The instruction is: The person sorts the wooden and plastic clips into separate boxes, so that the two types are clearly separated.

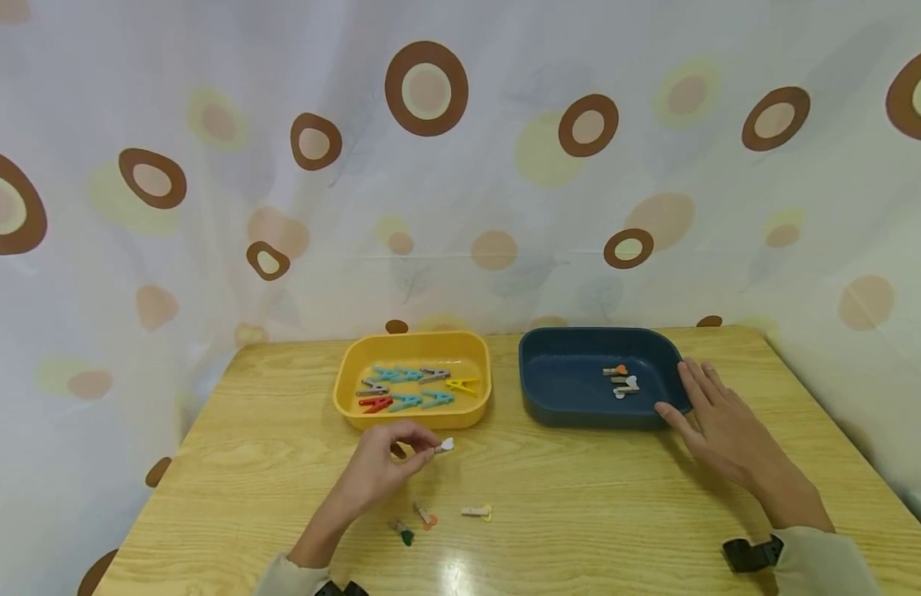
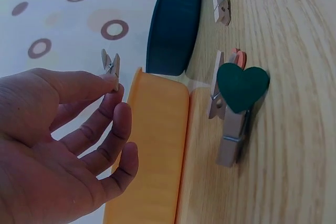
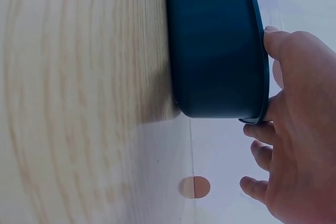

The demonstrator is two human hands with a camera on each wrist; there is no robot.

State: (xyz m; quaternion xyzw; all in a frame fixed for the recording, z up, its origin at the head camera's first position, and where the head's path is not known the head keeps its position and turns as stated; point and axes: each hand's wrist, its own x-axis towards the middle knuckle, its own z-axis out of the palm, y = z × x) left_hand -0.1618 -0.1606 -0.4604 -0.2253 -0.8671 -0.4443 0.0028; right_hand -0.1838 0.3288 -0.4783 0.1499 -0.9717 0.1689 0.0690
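My left hand (image 1: 386, 463) pinches a small wooden clothespin with a white heart (image 1: 445, 445) between thumb and fingertips, above the table in front of the yellow tray. In the left wrist view the pinched clothespin (image 2: 113, 71) points up from the fingertips. My right hand (image 1: 728, 434) rests on the right rim of the dark blue tray (image 1: 579, 414), fingers extended, thumb at the near corner. Inside that tray lie a clothespin with an orange heart (image 1: 618, 370) and white-heart clothespins (image 1: 628, 389). On the table lie clothespins with green (image 1: 405, 535), orange (image 1: 426, 518) and yellow (image 1: 477, 512) hearts.
The yellow tray (image 1: 453, 418) stands at the back, left of the blue tray, holding several plastic clips in blue, grey, red and yellow, such as a red clip (image 1: 376, 404). A patterned curtain (image 1: 445, 190) hangs behind the wooden table (image 1: 579, 505).
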